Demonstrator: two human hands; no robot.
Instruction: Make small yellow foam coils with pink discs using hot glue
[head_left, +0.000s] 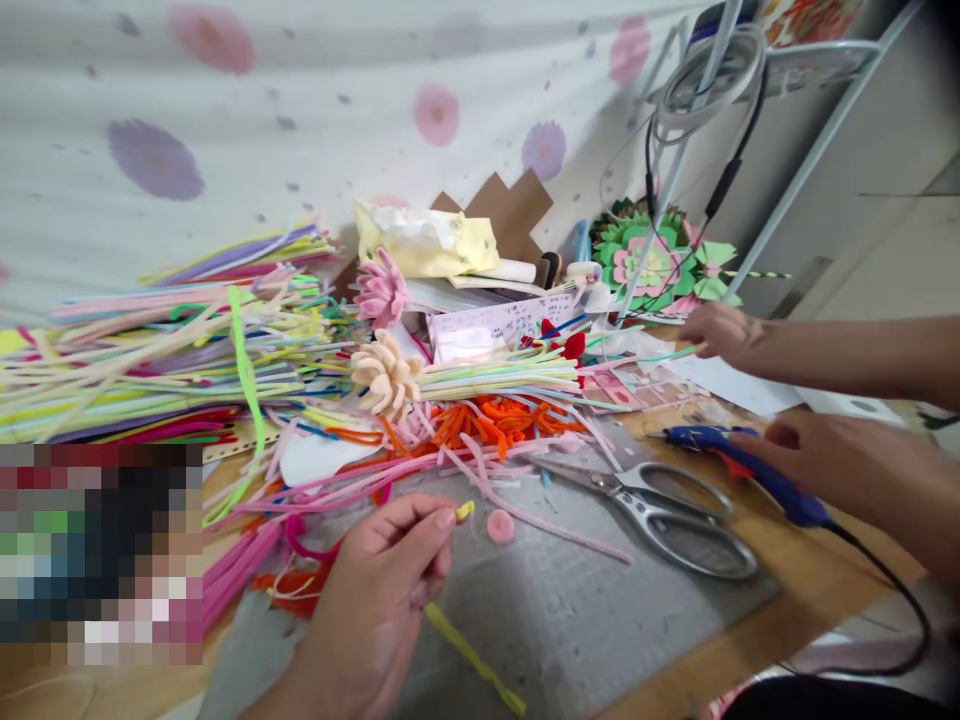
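Note:
My left hand (390,580) pinches a small yellow fuzzy piece (466,511) between thumb and forefinger. A yellow fuzzy strip (476,660) extends below this hand over the grey mat (570,620). At the right, my right hand (825,465) has its fingers on the blue glue gun (784,487), whose nozzle points left. Metal scissors (637,500) lie on the mat with blades toward the left, just left of the glue gun. Beside my left fingertips rests a small pink disc (500,526). One pink fuzzy stem (555,530) crosses the mat.
Another person's hand (720,335) reaches in above my right hand, near a thin green stem. Bundles of coloured stems (150,370) fill the left. Behind are a peach flower (386,375), a pink flower (380,288), orange stems (495,425) and a green paper flower (645,262).

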